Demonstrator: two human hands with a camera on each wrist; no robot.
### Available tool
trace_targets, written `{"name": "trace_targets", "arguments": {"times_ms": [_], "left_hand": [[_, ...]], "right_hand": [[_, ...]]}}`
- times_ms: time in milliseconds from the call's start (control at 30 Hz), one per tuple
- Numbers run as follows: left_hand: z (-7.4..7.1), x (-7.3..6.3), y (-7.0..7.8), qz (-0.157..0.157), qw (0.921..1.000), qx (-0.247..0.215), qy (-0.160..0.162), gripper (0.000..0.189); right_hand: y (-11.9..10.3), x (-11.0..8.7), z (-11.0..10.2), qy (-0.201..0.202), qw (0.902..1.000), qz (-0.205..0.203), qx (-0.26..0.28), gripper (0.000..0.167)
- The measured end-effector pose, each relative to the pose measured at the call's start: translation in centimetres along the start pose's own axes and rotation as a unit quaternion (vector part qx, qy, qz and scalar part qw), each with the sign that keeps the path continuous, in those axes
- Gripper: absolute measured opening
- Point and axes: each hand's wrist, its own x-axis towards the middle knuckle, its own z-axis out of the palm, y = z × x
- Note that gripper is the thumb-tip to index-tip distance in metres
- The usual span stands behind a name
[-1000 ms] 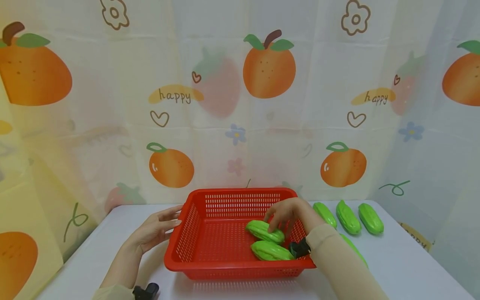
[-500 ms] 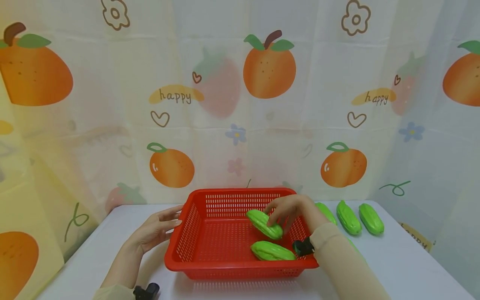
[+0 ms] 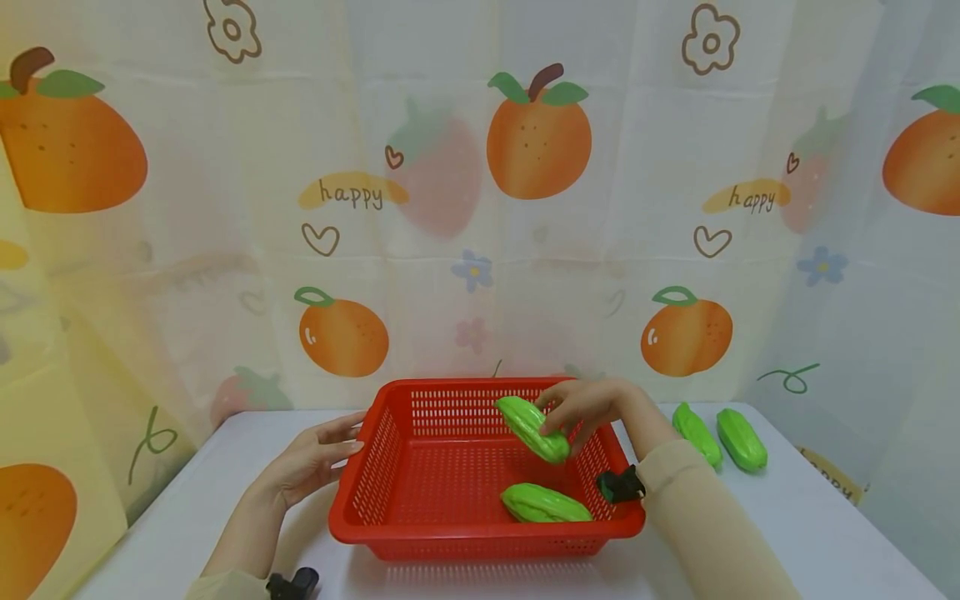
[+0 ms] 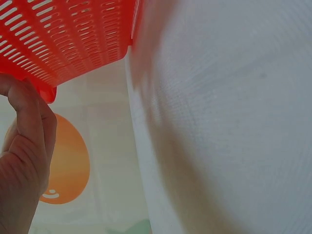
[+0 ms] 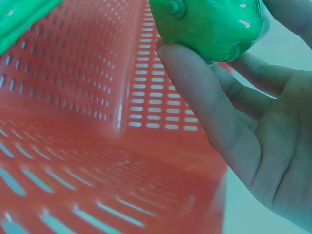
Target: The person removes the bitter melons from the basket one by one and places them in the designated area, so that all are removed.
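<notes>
Above the floor of the red plastic basket [image 3: 442, 475], my right hand [image 3: 588, 408] holds a glossy green ridged gourd [image 3: 534, 429] by its near end, tilted with its far end up. In the right wrist view, the thumb presses that gourd [image 5: 209, 24] from one side and the fingers lie on the other. A second green gourd [image 3: 546, 503] lies in the basket along the near right side. My left hand [image 3: 311, 458] rests against the basket's left rim, fingertips right at its outer edge. The left wrist view shows part of this hand [image 4: 24, 146] beside the basket wall.
The basket stands on a white-covered table [image 3: 810, 517]. To its right lie two more green gourds, one [image 3: 697, 433] partly behind my right forearm and another [image 3: 742, 439] farther right. A curtain [image 3: 525, 275] printed with oranges hangs behind the table.
My right hand has lifted the gourd off the basket floor and moved up slightly right, tilting it. The right forearm now covers more of the gourds on the table. The left hand stays put.
</notes>
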Motion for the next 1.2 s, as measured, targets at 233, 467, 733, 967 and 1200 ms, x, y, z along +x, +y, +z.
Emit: {"name": "trace_targets", "arguments": {"times_ms": [233, 467, 733, 967, 1200], "left_hand": [[0.0, 0.0, 0.0, -0.001, 1.0, -0.001, 0.002, 0.066], [0.0, 0.0, 0.0, -0.001, 1.0, -0.001, 0.003, 0.066], [0.0, 0.0, -0.1, -0.002, 1.0, 0.002, 0.004, 0.068], [-0.1, 0.1, -0.1, -0.006, 0.9999, 0.01, 0.009, 0.067], [0.0, 0.1, 0.0, -0.009, 0.9998, 0.01, 0.012, 0.068]], "right_hand": [[-0.2, -0.8, -0.5, 0.002, 0.9997, -0.016, 0.018, 0.064], [-0.4, -1.4, -1.2, -0.014, 0.9983, -0.038, 0.041, 0.071], [-0.6, -2.6, -2.1, -0.024, 0.9967, -0.067, 0.039, 0.069], [-0.9, -4.1, -3.0, -0.005, 0.9971, -0.07, 0.031, 0.072], [-0.6, -5.4, -3.6, 0.005, 0.9969, -0.072, 0.033, 0.079]]}}
